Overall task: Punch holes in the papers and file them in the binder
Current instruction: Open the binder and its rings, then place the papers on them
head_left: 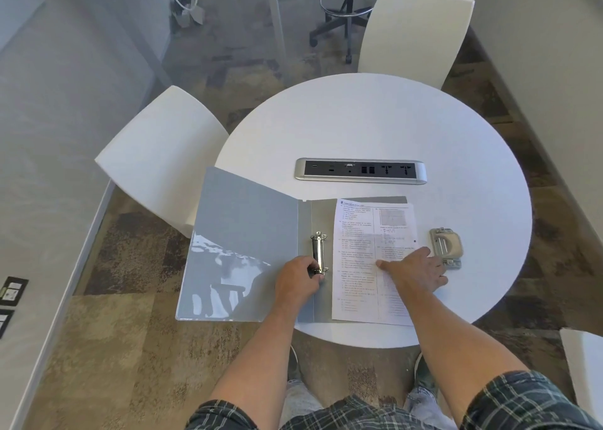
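A grey binder (pixel 248 250) lies open on the round white table (pixel 408 129), in the lower middle of the frame, and its left cover hangs over the table edge. The left hand (pixel 298 278) has its fingers curled around the lower end of the metal ring mechanism (pixel 319 253), which stands at the spine. The right hand (pixel 414 271) lies flat on the printed papers (pixel 359 234), fingers straight and spread, the thumb pointing left. These papers rest on the right inner side of the binder, just beside the rings. The print is in two columns with a small graph at the top, but it is too small to read. Just right of the papers stands a hole punch (pixel 446 247), touching the fingertips. Above, in the centre of the table, there is a silver socket panel (pixel 360 171). Two white chairs (pixel 163 159) stand behind the table
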Demonstrator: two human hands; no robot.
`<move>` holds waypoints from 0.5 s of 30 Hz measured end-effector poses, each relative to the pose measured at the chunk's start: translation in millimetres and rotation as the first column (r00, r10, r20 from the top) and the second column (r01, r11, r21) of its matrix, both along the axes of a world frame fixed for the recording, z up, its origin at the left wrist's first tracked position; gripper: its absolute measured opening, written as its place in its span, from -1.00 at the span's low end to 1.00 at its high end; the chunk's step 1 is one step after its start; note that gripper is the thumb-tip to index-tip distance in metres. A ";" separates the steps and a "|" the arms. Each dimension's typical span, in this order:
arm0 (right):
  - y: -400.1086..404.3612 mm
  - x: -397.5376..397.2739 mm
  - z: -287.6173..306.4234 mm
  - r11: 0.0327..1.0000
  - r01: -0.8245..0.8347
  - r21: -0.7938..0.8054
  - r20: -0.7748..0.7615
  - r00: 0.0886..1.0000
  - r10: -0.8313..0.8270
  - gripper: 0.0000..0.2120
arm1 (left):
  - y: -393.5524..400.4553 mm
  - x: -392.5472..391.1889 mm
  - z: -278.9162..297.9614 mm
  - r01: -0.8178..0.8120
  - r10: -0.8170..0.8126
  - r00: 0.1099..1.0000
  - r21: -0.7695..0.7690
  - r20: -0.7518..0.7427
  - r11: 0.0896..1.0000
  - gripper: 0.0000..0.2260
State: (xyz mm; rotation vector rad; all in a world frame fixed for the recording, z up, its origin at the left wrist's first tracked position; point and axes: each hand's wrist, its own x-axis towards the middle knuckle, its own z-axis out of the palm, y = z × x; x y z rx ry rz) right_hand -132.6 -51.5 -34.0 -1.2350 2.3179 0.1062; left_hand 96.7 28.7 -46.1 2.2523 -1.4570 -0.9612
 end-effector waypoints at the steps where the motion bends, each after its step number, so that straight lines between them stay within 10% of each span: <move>1: -2.2 -2.7 0.0 1.000 0.020 -0.002 0.015 1.000 -0.020 0.03 | 0.1 0.5 -0.3 0.001 -0.001 1.000 -0.001 0.000 1.000 -0.88; 15: 1.1 -15.9 -14.5 0.979 0.112 -0.168 0.175 0.981 -0.082 -0.15 | 3.1 1.8 3.3 0.025 -0.025 1.000 -0.005 0.010 1.000 -0.81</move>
